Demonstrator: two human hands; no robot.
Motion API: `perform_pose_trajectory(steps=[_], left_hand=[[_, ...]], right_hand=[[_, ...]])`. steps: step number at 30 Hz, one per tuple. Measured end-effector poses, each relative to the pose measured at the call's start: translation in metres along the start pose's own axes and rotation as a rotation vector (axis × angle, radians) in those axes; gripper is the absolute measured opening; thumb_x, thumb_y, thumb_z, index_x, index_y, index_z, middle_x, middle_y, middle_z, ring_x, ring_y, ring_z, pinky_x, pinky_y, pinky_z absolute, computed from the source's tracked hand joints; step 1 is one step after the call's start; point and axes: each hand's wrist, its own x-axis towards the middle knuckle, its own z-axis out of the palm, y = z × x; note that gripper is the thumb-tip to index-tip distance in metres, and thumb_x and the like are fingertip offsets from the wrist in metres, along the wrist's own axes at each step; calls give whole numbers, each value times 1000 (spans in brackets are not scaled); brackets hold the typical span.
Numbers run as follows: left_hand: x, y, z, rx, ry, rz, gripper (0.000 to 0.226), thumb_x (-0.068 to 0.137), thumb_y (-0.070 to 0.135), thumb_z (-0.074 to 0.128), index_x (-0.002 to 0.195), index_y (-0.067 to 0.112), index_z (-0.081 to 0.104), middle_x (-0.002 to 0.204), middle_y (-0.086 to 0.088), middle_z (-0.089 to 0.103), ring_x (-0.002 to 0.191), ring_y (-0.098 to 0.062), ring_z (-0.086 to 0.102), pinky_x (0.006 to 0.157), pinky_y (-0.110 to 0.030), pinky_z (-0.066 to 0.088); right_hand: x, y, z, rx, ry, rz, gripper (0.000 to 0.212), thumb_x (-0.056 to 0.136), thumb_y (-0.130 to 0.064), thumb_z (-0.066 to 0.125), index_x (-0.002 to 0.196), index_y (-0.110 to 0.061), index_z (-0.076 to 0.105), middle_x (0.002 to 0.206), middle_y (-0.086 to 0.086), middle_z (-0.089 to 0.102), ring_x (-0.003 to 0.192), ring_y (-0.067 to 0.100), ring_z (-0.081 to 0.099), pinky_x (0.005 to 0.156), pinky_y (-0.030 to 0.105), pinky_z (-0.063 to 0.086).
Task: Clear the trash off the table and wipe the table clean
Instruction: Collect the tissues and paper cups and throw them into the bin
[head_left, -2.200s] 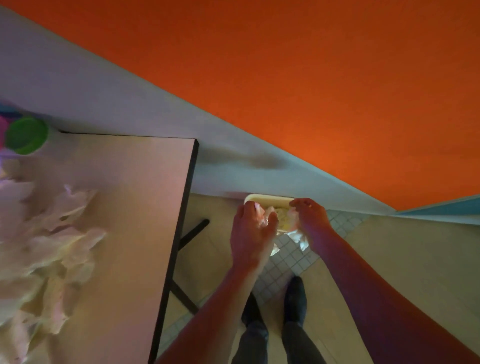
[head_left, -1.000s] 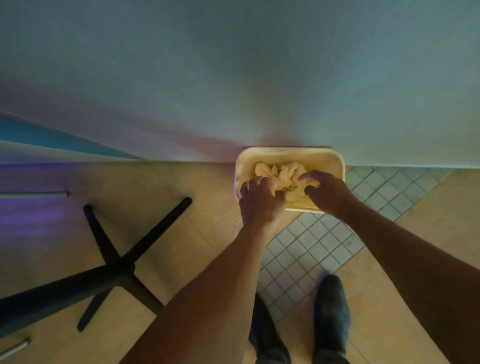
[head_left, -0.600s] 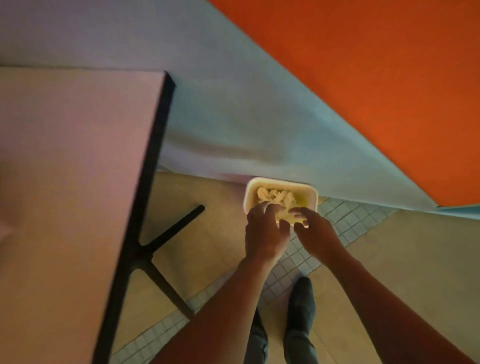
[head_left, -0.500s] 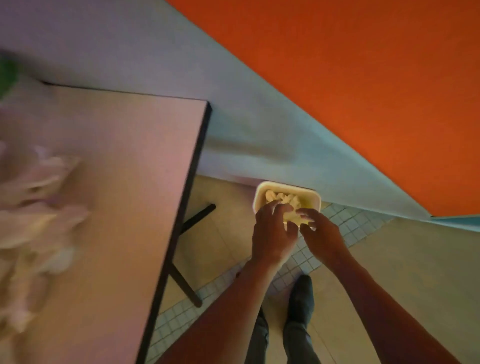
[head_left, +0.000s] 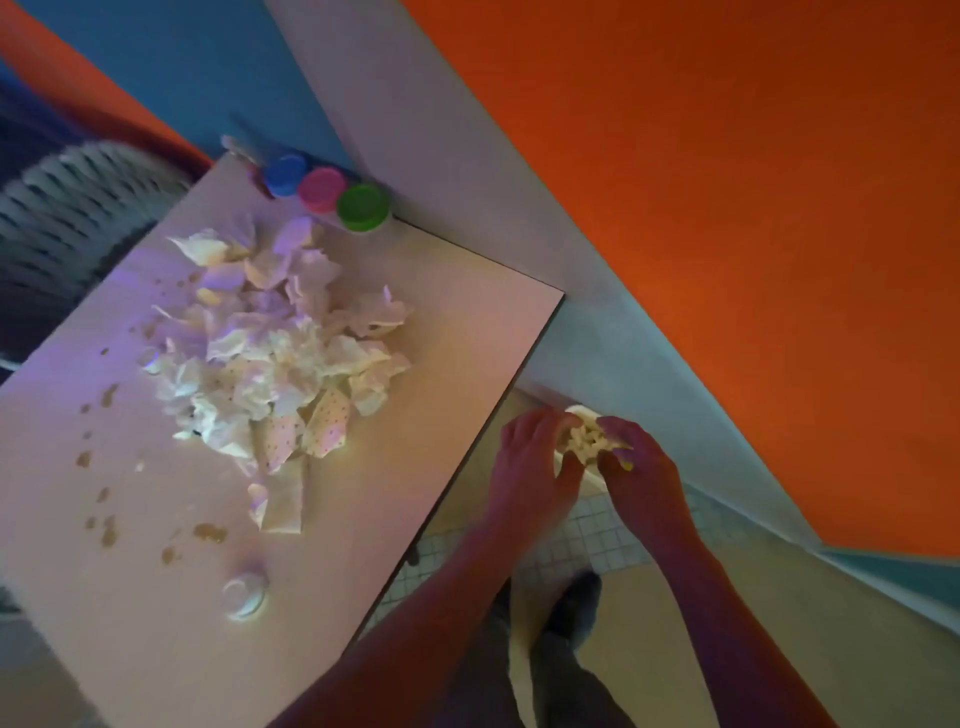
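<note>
Pressing down over the small cream bin (head_left: 592, 480) on the floor, both hands are working a wad of crumpled tissue (head_left: 586, 441) into it. The left hand (head_left: 532, 457) is lying with its fingers extended and loosely curved along the wad's left side; the right hand (head_left: 641, 465) is curling its fingers over the right side, apparently pinching the paper. Holding from both sides likely keeps the loose sheets from springing back out, though whether the paper is being released is hard to tell. The bin is standing against the wall, just beyond the bench's right edge, presumably so trash can be carried across in one short reach.

Left of the hands, the bench (head_left: 467, 332) is carrying most of the job: a large heap of crumpled napkins (head_left: 280, 353) is sitting mid-surface, brown spill spots (head_left: 106, 395) are trailing along its left side, and a small clear lid (head_left: 244, 592) is lying near the front. Three tubs with blue, pink and green lids (head_left: 324, 189) are lining the far edge. Judging by this, clearing is only begun and wiping is waiting.
</note>
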Motion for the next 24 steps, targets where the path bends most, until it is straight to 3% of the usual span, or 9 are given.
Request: perform_pose_trajectory(steps=[5,7,13,24], left_hand=[[-24,3,-52,-23,109,-53,44,88,28,57,132,22,56,133,-1,53,122,-19,43,101,-31,40],[-34,-7,-70,-26,131,-93,48,88,31,55,136,22,54,136,1,51,124,-20,43,102,-34,43],[-52,-42,-123,-73,265,-194,45,93,22,61,135,34,51,139,14,48,128,-9,39,99,-25,37],[-59,-144,-211,-123,442,-431,44,90,17,66,131,28,57,133,1,57,123,-25,50,97,-30,38]], right_hand=[[-5,-37,4,-54,-57,-80,39,90,-8,61,126,-22,62,124,-2,64,106,18,65,90,39,54],[-7,-52,13,-67,-86,-113,41,88,-5,61,125,-24,62,124,-1,64,104,18,64,89,39,54],[0,-99,49,-109,-165,-222,45,88,-2,60,123,-30,60,123,2,60,106,18,63,90,35,51],[25,-170,156,-286,-282,-320,47,86,-12,68,128,-28,58,122,4,54,104,22,60,86,35,50]])
